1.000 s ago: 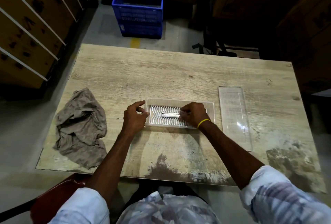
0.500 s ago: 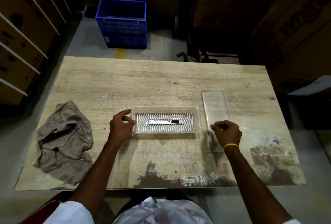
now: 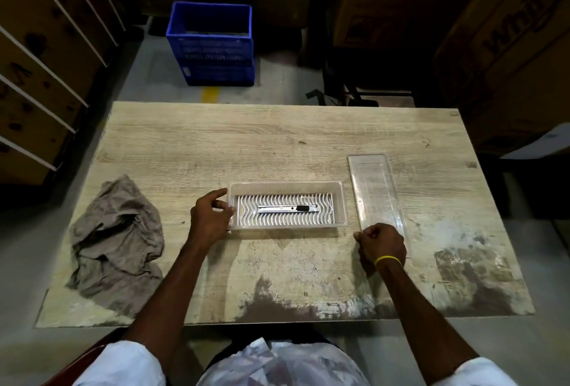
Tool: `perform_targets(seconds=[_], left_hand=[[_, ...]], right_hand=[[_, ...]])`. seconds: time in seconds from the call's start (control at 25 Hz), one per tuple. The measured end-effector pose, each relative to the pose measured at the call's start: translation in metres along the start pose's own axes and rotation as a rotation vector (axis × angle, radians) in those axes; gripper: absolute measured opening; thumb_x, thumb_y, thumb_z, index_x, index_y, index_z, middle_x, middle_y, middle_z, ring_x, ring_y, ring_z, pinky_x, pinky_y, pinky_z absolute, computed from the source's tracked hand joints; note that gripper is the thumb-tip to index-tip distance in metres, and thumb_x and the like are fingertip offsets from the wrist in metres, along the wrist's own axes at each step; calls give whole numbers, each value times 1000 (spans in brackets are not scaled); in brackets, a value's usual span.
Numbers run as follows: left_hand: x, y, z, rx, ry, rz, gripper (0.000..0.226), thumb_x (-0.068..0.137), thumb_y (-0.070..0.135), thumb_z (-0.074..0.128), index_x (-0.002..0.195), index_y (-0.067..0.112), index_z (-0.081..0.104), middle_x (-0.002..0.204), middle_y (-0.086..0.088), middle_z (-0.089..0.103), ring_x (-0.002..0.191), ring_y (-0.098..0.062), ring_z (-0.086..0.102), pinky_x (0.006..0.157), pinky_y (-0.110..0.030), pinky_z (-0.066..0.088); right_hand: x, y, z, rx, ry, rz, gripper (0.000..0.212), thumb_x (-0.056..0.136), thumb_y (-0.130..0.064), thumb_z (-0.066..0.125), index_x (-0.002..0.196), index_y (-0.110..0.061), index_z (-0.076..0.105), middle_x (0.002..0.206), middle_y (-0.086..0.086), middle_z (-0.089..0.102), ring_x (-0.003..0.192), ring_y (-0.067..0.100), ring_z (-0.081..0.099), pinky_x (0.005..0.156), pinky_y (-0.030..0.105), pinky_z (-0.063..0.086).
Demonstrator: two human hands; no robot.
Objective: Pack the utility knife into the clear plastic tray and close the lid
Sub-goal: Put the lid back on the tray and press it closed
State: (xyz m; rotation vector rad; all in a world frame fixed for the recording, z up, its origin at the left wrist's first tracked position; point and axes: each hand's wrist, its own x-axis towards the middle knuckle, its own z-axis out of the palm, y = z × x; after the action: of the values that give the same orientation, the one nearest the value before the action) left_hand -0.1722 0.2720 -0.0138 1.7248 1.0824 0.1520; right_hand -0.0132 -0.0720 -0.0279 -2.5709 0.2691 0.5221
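Note:
The clear plastic tray [image 3: 339,203] lies lengthwise across the middle of the table. A silver utility knife [image 3: 287,208] with a black slider rests flat on the tray's ribbed floor. My left hand [image 3: 209,219] grips the tray's left end, thumb and fingers on its rim. The clear lid [image 3: 374,188] lies flat just right of the tray, pointing away from me. My right hand [image 3: 382,243] is curled over the lid's near end, fingers pinched at its near left corner.
A crumpled grey-brown cloth [image 3: 117,237] lies on the left part of the wooden table [image 3: 277,145]. A blue plastic crate [image 3: 212,46] stands on the floor beyond the far edge. Cardboard boxes and shelving surround the table.
My right hand let go of the knife in the tray and moved right to the lid's near end. The left hand stayed on the tray's left end.

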Motion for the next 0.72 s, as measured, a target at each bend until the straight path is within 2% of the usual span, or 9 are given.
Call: perform_targets(seconds=[0.08,0.2,0.28,0.36,0.4,0.48,0.56,0.68,0.72], left_hand=[[-1,1,0,-3,-5,-3,57,81,4,80,133,19,63,82,-2,68,57,-18,65,40,-28,55],[-2,1,-1,-23,-11,-18,57,81,4,80,134,19,63,86,-6,70,60,-23,67,48,-36,60],[-2,2,-1,-14,-5,-15,58,80,4,80,134,17,63,86,-6,71,57,-18,67,44,-30,58],[-2,5,-4,1,2,-18,59,79,5,81,134,15,63,85,-2,70,56,-13,65,42,-23,53],[-2,7,-5,25,4,-16,60,78,8,83,135,14,62,88,-1,71,60,-12,65,47,-23,53],[-2,14,-9,102,31,43,64,78,15,85,137,11,60,106,-5,72,79,-16,67,69,-28,55],[1,30,-11,56,75,179,64,78,18,85,136,10,60,117,-7,71,96,-19,67,87,-36,57],[4,69,-16,-197,47,342,61,80,23,83,136,16,61,126,-2,70,110,-11,67,94,-30,57],[5,80,-19,-252,11,376,63,80,27,82,139,21,59,133,0,67,118,-8,64,97,-25,55]], right_hand=[[-2,0,1,-39,6,-49,23,74,-37,80,70,-17,70,78,3,74,86,30,70,81,36,55],[-4,-6,-10,44,129,-106,18,78,-27,75,69,-12,72,78,10,75,83,34,71,74,31,51],[2,-13,-27,145,206,-183,16,80,-21,74,69,-10,70,78,13,73,83,34,70,73,30,49],[7,-24,-48,239,224,-304,15,83,-17,73,73,-8,66,83,14,70,85,33,68,77,37,51],[7,-32,-60,294,201,-355,14,85,-17,72,77,-9,64,85,11,69,86,30,67,78,39,52],[5,-50,-85,346,126,-454,14,88,-21,70,82,-15,60,81,3,67,78,21,64,74,38,51],[1,-70,-109,328,20,-588,13,90,-25,68,84,-19,58,79,2,67,73,22,61,70,39,48],[-10,-104,-134,358,-302,-753,8,93,-22,65,88,-20,60,87,5,70,85,27,67,76,44,50],[-14,-114,-137,366,-408,-787,7,94,-20,64,89,-17,60,89,3,72,88,22,69,78,39,52]])
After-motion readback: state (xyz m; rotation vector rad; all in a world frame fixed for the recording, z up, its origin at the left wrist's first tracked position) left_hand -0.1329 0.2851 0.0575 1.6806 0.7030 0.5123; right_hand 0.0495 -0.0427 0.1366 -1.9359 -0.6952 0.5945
